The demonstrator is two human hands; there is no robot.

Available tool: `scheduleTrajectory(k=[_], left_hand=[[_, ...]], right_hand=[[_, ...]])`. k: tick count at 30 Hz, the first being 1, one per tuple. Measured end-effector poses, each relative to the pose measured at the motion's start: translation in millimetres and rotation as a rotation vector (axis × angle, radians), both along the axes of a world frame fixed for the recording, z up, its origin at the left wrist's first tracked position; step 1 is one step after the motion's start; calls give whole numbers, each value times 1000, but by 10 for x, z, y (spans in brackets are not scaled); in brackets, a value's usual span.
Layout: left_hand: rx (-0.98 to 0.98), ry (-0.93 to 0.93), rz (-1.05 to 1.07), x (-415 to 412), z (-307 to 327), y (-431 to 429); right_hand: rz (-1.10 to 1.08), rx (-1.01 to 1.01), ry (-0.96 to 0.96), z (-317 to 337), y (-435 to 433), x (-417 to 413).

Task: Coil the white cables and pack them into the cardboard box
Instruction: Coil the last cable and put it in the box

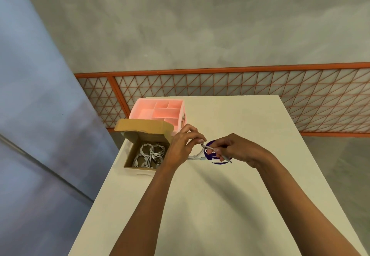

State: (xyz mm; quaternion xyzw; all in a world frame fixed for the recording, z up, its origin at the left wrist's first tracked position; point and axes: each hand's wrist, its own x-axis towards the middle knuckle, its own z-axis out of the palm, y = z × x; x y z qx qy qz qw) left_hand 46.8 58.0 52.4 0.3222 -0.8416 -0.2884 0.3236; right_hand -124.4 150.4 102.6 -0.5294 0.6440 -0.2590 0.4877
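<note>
Well, where is the cable (195, 156) held just now?

– It is pinched between both hands above the table (220, 205), just right of the box (138, 167). A loop is held in the curled fingers of the left hand (183, 147). The loose end is nipped between thumb and fingertips of the right hand (236, 149), seemingly to be wound round the coil.

And the other cables (152, 151)?

– Several white coils are already laid in the box, whose lid is stood open at the back.

What could be spoiled from here?

– The wrap could be let slip, it is judged. If the end is released before it is tucked, the coil would probably spring open. A slack coil dropped in could also be snagged on the bundles lying there. The box, set near the table's left edge, could be nudged over it by a careless reach.

What cannot be made out?

– Much of the coil is covered by the left hand, so its turns cannot be counted. The plug is blurred. A purple disc (217, 161) beneath the right hand is half hidden, and its lettering cannot be read. How many cables are packed cannot be told. The pink organiser (138, 111) behind the box is partly screened by the lid.
</note>
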Motion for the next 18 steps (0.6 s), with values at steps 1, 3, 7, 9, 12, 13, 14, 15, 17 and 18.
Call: scheduleTrajectory(k=[1,3,7,9,12,13,14,15,17,18], left_hand=[[2,1,-8,17,17,-7],[-4,7,-15,42,37,-20],[33,35,-24,65,23,-25],[65,71,-31,68,43,-14],[57,89,-33,40,83,-6],[59,95,-32,27,96,-6],[64,103,-28,9,111,-8],[75,112,-17,-7,124,-11],[124,158,21,-45,167,-6],[172,200,38,-61,197,3]], right_hand=[[15,-15,-12,-8,11,-14],[39,-41,-38,-20,26,-36],[57,-51,-69,-38,53,-52],[74,-40,-73,-33,67,-49],[99,-25,-50,-62,91,-52],[94,-28,-50,-83,96,-52],[84,-32,-64,-99,99,-47],[70,-35,-90,-115,101,-37],[48,-41,-143,-135,105,-3],[47,-45,-155,-142,110,18]])
